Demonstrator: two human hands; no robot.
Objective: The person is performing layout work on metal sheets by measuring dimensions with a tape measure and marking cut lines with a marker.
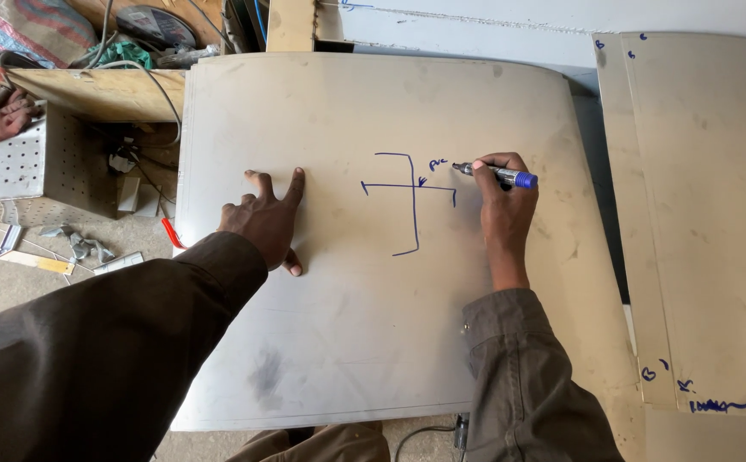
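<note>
Marker (499, 174), light, rigid and slim, sits pinched mid-barrel in right hand (503, 205), tip on metal sheet (347, 342); left hand (263, 221) lies flat, holding nothing.

Bare metal sheet (347, 342) is lying open toward its near edge and far corners, while the left hand (263, 221) and the right hand (503, 201) gripping a marker (497, 174) are blocking its middle, clutter (73, 248) crowding its left edge.

Blue marker (499, 174) on metal sheet (347, 342)
</note>
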